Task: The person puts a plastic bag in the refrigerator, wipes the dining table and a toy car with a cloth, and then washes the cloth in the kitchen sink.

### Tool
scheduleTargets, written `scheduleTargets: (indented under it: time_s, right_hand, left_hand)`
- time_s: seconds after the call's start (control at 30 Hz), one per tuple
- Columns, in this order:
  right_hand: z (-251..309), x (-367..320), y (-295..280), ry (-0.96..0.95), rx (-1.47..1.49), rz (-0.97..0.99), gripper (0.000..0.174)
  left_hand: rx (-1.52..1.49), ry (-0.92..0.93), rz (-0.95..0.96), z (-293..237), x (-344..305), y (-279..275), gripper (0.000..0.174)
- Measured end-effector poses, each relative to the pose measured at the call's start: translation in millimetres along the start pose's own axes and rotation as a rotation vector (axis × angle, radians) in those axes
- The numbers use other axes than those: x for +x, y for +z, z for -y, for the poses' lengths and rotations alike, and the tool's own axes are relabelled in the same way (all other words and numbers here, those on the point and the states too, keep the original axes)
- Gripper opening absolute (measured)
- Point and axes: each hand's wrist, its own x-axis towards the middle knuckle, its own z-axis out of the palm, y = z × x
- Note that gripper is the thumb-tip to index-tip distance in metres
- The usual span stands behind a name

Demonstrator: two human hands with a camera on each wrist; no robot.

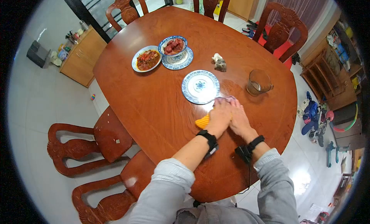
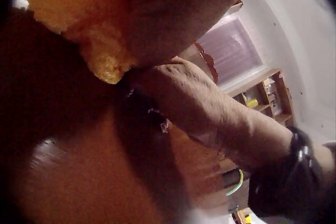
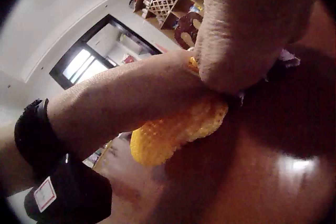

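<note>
Side by side, my left hand point(image 1: 220, 115) and right hand point(image 1: 239, 118) lie low over the table, just below the blue-and-white plate point(image 1: 200, 86). A ribbed yellow cloth point(image 1: 202, 122) sticks out beneath the left hand, which grips it. The left wrist view has the cloth point(image 2: 107, 50) bunched under the left palm; the right wrist view has its rough folds point(image 3: 168, 129) close to the tabletop. Purplish, crumpled material point(image 3: 289, 58) shows by the fingers. The right hand point(image 3: 247, 29) touches the left, its fingertips hidden.
A dish of red food point(image 1: 148, 60) and a bowl of reddish pieces point(image 1: 173, 46) above a patterned plate point(image 1: 178, 62) are at the back left. A glass mug point(image 1: 259, 83) is at right, and a crumpled grey-white item point(image 1: 219, 63) is behind. Chairs surround the table point(image 1: 146, 108).
</note>
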Motion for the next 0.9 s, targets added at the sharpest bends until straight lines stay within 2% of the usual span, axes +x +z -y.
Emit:
scheduleTargets:
  time_s: [0.03, 0.1, 0.17, 0.23, 0.3, 0.4, 0.47, 0.6, 0.73, 0.8, 0.9]
  right_hand:
    - [11, 11, 3, -0.046, -0.011, 0.008, 0.052]
    - [30, 26, 10, -0.09, -0.02, 0.012, 0.052]
    - [42, 40, 19, -0.16, 0.044, 0.073, 0.053]
    - [43, 48, 22, -0.187, -0.018, 0.084, 0.054]
    - [37, 52, 21, -0.225, -0.08, 0.152, 0.053]
    - [28, 55, 19, -0.171, -0.011, 0.108, 0.055]
    - [24, 63, 14, -0.148, -0.03, 0.091, 0.054]
    - [1, 82, 12, -0.113, -0.056, 0.022, 0.055]
    - [-20, 113, 11, -0.117, -0.078, 0.011, 0.053]
    - [-15, 131, -3, -0.089, -0.051, 0.04, 0.052]
    - [-13, 143, -4, -0.044, -0.012, 0.048, 0.049]
  left_hand:
    - [0.085, -0.012, -0.036, 14, -4, 1, 0.033]
    - [0.02, -0.102, -0.034, 34, -14, -11, 0.036]
    - [0.024, -0.108, -0.071, 50, -23, -17, 0.037]
    - [-0.021, -0.191, -0.12, 59, -27, -16, 0.038]
    - [-0.003, -0.169, -0.133, 57, -22, -20, 0.038]
    - [0.124, -0.168, -0.072, 52, -3, -20, 0.037]
    - [0.163, -0.097, -0.192, 51, 13, -17, 0.031]
    - [0.044, -0.156, -0.137, 49, 46, -15, 0.026]
    - [0.081, -0.132, -0.188, 54, 77, -15, 0.026]
    - [-0.004, -0.284, -0.106, 62, 96, -8, 0.026]
    - [-0.021, -0.299, -0.136, 73, 106, -1, 0.027]
